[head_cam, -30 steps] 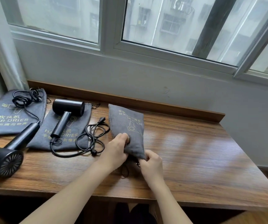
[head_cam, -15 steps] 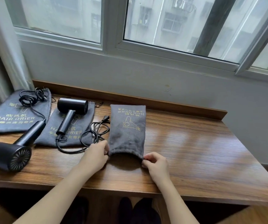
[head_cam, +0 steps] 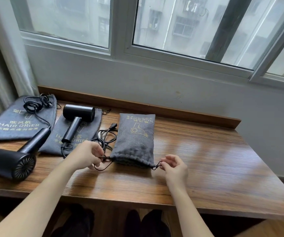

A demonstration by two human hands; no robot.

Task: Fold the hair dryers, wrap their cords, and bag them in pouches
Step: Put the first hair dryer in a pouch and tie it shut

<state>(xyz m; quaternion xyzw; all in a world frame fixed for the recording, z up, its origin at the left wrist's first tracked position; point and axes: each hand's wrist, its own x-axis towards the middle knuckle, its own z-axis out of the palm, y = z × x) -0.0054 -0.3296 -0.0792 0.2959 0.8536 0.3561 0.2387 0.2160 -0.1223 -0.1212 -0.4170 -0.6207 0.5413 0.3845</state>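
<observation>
Pouches, three grey felt ones, are lying on my wooden desk [head_cam: 206, 159]; my left hand [head_cam: 86, 155] and right hand [head_cam: 175, 167] are pinching the bulging pouch's [head_cam: 135, 139] drawstrings; two black dryers are lying unbagged.

We take this for a room in a flat or a hotel, high up in a city block. We see a narrow wooden desk [head_cam: 206, 168] set against a plain white wall [head_cam: 172, 93], with a raised wooden lip along its back edge, under a wide sliding window [head_cam: 120, 40] in pale frames. Through the glass we make out the grey face of another residential block [head_cam: 180, 23], close by, with its own rows of windows. A pale curtain [head_cam: 6, 53] hangs at the left of the window. The grey pouches [head_cam: 134, 139] on the desk carry printed "HAIR DRIER" lettering with Chinese characters, the kind of guest-room kit we link with lodging.
</observation>
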